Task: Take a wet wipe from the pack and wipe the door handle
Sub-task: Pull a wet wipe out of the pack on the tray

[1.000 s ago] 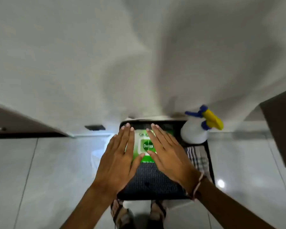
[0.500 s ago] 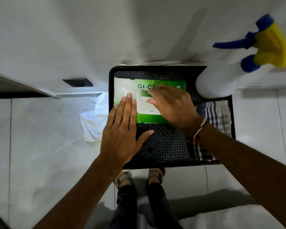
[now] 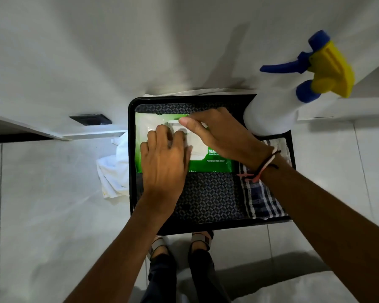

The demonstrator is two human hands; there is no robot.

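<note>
A green and white wet wipe pack (image 3: 208,165) lies flat in the far half of a black tray (image 3: 206,226). My left hand (image 3: 164,162) rests palm down on the pack's left side, fingers curled against its white lid area (image 3: 196,147). My right hand (image 3: 219,136) reaches in from the right, thumb and fingers pinched at the lid's far edge. Whether the lid is lifted is hard to tell. No door handle is in sight.
A white spray bottle (image 3: 274,114) with a blue and yellow trigger stands at the tray's far right corner. A striped cloth (image 3: 260,197) lies in the tray's right side. A white cloth (image 3: 114,171) lies on the tiled floor, left of the tray. My feet show below the tray.
My left hand slid forward onto the pack and curled its fingers. My right hand shifted to the lid's far edge and pinched there. The view has come closer to the tray.
</note>
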